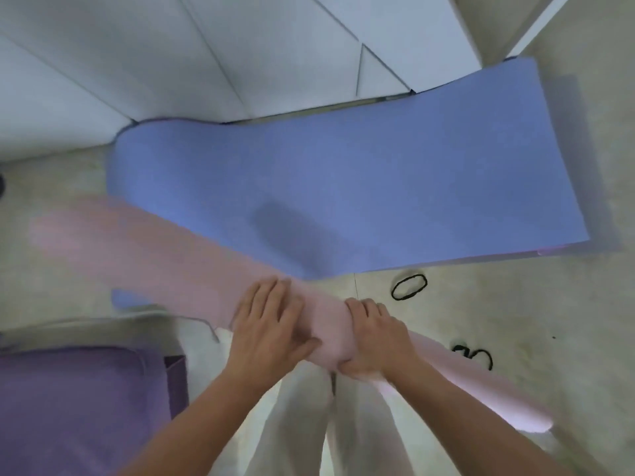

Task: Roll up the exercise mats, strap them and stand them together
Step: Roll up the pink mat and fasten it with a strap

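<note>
Two hands are set on the rolled part of a blue-and-pink foam exercise mat [343, 187], which lies on the pale floor [515, 321]. The pink roll [165, 249] runs slantwise across the near part of the floor and is blurred toward its left end. The blue unrolled length is spread beyond it to the far edge of the floor, at the base of the white cabinet fronts [240, 46]. The left hand [271, 324] is laid wide on top of the roll, fingers straight and spread. The right hand [374, 338] is wrapped round the roll, fingers over the top and thumb tucked beneath.

The mat is judged light, soft and springy, so the coils can be expected to loosen if pressure is eased. A skewed roll is likely while both hands are kept close together; a wider hold, with palms on top, would be better.

A black elastic loop [409, 286] and a second black band [476, 355] lie on the floor just right of the hands. Open floor is seen on the right. On the near left, a purple padded block [75, 400] crowds the roll's end, and the path ahead is bounded by the cabinets.
</note>
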`<state>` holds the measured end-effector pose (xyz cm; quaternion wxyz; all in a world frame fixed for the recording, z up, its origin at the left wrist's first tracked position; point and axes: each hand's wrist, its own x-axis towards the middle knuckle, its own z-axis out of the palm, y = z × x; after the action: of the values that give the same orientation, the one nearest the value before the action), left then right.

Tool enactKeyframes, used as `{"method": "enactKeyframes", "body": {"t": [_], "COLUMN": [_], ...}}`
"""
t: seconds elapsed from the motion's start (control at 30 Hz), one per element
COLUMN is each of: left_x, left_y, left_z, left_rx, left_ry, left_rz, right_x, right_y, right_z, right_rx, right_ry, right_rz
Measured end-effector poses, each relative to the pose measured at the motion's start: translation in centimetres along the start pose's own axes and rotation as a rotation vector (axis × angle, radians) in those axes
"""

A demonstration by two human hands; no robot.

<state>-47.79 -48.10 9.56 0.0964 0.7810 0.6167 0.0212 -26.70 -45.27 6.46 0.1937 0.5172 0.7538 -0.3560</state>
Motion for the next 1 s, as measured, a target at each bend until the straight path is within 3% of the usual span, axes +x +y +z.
{"method": "enactKeyframes", "body": {"t": [0.07,0.13,0.2,0.23,0.3,0.37,0.53,0.67,0.8,1.0], "left_x": [2.3,5.0,8.3,9.9,12.9,15.3,18.6,20.0,20.6,20.8], "left_y": [-1.3,-3.2,-5.5,-6.8,-9.7,-12.7,-18.3,-18.4,-16.9,-15.9], "left_z": [-0.7,-1.6,-3.1,-3.6,-5.2,-8.1,-13.7,-13.0,-10.3,-9.8], "left_rx": [0.003,-0.187,-0.763,-1.105,-1.528,-1.702,-1.524,-1.383,-1.305,-1.122], "left_ry": [0.172,0.177,0.111,0.098,0.1,0.166,0.443,0.516,0.381,0.206], "left_rz": [-0.148,-0.516,-0.943,-1.02,-0.922,-0.788,-0.577,-0.508,-0.613,-0.682], "right_x": [3.0,6.1,9.0,10.3,12.7,14.9,19.2,19.5,16.0,11.5], "right_y": [-0.4,-1.3,-2.7,-3.6,-5.9,-7.9,-12.6,-13.9,-15.2,-15.5], "right_z": [-2.9,-6.1,-9.2,-10.6,-13.1,-15.1,-18.6,-22.5,-31.0,-38.6], "right_rx": [0.047,0.082,0.118,0.142,0.198,0.267,0.533,0.824,1.284,1.394], "right_ry": [0.102,0.202,0.309,0.356,0.448,0.551,0.554,0.302,0.227,0.125], "right_rz": [0.059,0.107,0.128,0.127,0.094,0.03,-0.042,-0.221,-0.437,-0.293]}}
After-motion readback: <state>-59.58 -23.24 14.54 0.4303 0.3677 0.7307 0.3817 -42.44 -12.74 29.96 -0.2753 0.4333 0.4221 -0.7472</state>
